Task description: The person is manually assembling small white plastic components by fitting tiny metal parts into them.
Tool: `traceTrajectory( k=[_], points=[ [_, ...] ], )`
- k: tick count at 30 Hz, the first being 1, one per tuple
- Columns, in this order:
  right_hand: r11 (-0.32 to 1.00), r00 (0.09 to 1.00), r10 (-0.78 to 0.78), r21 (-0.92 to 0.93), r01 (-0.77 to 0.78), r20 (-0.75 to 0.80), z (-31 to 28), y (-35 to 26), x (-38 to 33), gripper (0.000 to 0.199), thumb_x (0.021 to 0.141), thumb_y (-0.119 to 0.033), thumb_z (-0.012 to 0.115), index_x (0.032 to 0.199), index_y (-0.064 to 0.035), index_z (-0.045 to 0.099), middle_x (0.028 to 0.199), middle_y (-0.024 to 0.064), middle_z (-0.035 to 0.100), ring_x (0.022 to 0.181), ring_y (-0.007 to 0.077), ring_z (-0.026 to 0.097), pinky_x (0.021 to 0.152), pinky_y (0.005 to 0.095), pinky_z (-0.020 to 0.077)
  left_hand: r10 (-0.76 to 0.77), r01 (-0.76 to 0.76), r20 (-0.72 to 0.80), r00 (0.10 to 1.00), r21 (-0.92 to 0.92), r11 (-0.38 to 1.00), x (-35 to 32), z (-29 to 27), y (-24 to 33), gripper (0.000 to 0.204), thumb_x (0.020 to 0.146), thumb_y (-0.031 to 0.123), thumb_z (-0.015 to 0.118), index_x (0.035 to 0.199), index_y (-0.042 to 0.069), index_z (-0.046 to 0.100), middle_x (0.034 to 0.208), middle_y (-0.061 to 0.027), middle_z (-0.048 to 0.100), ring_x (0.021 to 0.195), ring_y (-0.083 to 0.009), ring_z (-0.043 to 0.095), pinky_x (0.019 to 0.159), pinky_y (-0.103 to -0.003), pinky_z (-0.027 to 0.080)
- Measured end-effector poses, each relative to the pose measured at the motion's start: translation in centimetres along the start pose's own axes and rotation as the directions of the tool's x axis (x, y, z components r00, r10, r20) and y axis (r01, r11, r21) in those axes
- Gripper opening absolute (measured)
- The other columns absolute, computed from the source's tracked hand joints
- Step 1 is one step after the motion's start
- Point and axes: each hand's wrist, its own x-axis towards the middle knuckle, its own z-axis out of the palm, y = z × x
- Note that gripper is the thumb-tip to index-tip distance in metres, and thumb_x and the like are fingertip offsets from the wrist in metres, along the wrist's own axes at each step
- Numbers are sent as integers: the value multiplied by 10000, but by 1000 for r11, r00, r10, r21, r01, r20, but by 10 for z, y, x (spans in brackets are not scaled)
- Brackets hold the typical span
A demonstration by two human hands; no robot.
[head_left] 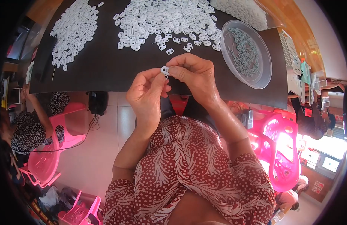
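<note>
A small white oval plastic piece with two holes (164, 69) is pinched between both hands above the near part of the dark table (106, 71). My left hand (148, 95) has its thumb and fingertips closed on the piece's lower side. From the right, the thumb and forefinger of my right hand (196, 77) press against the same piece. Just past my fingers lie several loose white two-hole parts (170, 51). Behind them spreads a big heap of white oval pieces (166, 17). My fingertips partly cover the held piece.
A round clear tub (266, 67) of small greenish-grey metal springs (244, 52) stands on the right. Another pile of white pieces (74, 32) lies at left, and a clear tray of whitish parts (241, 13) at far right. Pink chairs (46, 165) and another person (29, 127) are beside the table.
</note>
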Motion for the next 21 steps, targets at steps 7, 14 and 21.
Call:
traceTrajectory(
  k=[7,14,21],
  points=[
    [999,1000,-6,-45,6,9,2,1,-1,66,827,11,604,877,43,632,752,26,636,715,50,557,642,206,469,25,-25,-15,1000,-13,1000,-1,1,-3,212,878,27,604,1072,-57,608,783,-81,635,598,-119,599,514,-218,479],
    [999,1000,-11,-37,12,24,2,0,-2,62,838,11,588,879,42,623,762,31,634,715,53,559,635,214,475,22,-22,4,1000,9,1000,-1,1,-4,222,887,40,600,1091,-48,614,812,-77,637,617,-115,595,535,-218,488],
    [998,1000,-17,-53,17,17,1,2,-3,64,839,17,582,882,43,621,770,36,634,720,56,556,637,214,477,30,-31,38,999,23,999,-2,0,-5,228,888,47,603,1095,-48,613,833,-80,641,634,-113,590,547,-218,491]
  ],
)
